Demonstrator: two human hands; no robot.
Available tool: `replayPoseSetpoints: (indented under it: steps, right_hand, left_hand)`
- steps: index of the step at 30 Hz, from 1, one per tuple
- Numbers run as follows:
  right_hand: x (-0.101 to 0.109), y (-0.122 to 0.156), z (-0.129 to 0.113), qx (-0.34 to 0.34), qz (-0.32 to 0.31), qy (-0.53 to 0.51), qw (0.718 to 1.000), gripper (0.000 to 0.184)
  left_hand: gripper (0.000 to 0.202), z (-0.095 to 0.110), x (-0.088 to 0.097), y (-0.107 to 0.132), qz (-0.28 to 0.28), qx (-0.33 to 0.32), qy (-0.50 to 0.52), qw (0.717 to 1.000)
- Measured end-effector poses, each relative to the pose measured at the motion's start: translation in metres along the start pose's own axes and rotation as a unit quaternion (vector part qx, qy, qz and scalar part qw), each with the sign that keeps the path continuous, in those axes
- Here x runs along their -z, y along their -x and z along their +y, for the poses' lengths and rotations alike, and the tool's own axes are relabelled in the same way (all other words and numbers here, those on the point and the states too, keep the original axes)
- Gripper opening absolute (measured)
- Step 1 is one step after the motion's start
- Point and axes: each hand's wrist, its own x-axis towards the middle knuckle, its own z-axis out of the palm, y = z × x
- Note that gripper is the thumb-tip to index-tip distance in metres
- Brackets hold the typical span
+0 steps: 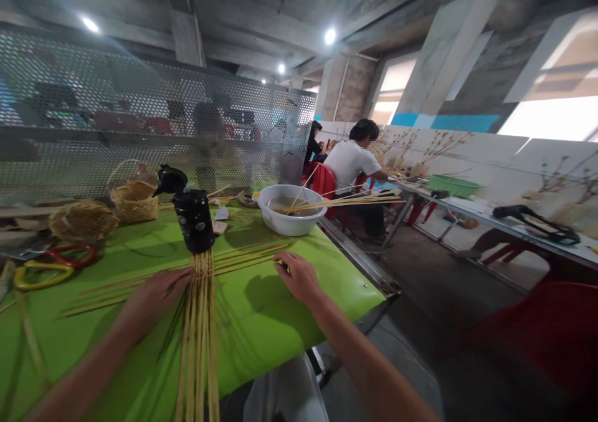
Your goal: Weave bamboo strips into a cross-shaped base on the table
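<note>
Cane strips (199, 322), thin, flat and pale yellow, lie crossed on smooth green table (280, 322): one bundle runs toward the person, others fan sideways. Black bottle (194, 219), glossy and cylindrical, stands upright on the crossing. Left hand (156, 291), blurred, lies flat with fingers spread on sideways strips just beside the bundle. Right hand (299, 277) rests fingertips on the strip ends; whether it pinches one, cannot tell. Round white plastic bowl (290, 209) holds more strips; woven baskets (135, 201) behind.

A basket-weaving workshop: cane strips (199, 322), woven baskets (134, 201), worktables (289, 297), bare concrete ceiling (261, 17).
</note>
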Motion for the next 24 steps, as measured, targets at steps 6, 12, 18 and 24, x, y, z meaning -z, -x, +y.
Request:
replayPoseSetpoints:
  steps: [6, 12, 18, 24]
  right_hand:
    - [-0.001, -0.001, 0.003, -0.004, 0.008, -0.003, 1.0, 0.015]
    - [0.0, -0.001, 0.004, 0.007, 0.023, -0.01, 1.0, 0.016]
    - [0.003, 0.0, 0.0, 0.019, 0.031, -0.049, 0.998, 0.016]
    - [0.005, 0.005, -0.003, 0.038, 0.039, -0.081, 0.995, 0.016]
  left_hand:
    - [0.07, -0.001, -0.002, 0.002, 0.016, 0.011, -0.005, 1.0]
    - [0.065, -0.016, -0.009, 0.0, 0.024, -0.004, -0.005, 1.0]
    - [0.059, -0.018, -0.011, 0.001, 0.027, 0.008, 0.014, 0.999]
    - [0.061, -0.015, -0.009, 0.002, 0.041, 0.014, 0.021, 0.999]
